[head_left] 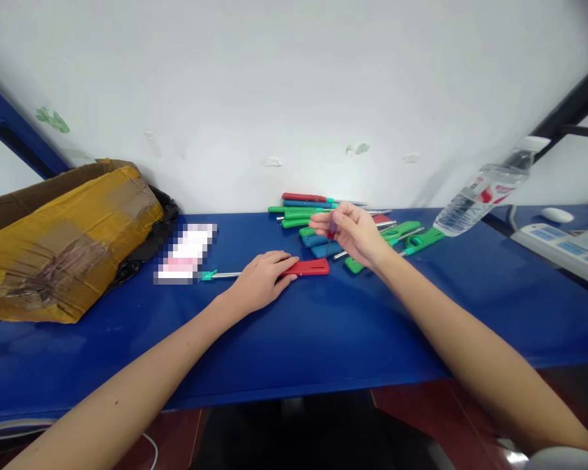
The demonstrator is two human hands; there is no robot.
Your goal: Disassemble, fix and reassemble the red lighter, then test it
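A red-handled lighter (311, 267) with a thin metal rod and a green tip lies flat on the blue table (294, 339), its rod pointing left. My left hand (264, 275) is closed around the part where handle and rod meet, pressing it to the table. Above the handle's right end, my right hand (353, 230) pinches a small screwdriver (332, 228) with a dark red grip. Its thin shaft points down to the end of the red handle. Just behind my right hand lies a pile of green, blue and red lighters (304, 213).
A taped yellow-brown box (73, 241) stands at the left, beside black plastic and a blurred-out white and pink item (186, 251). At the right are a water bottle (485, 192), a white mouse (557, 215) and a white device (563, 245). A white wall rises behind.
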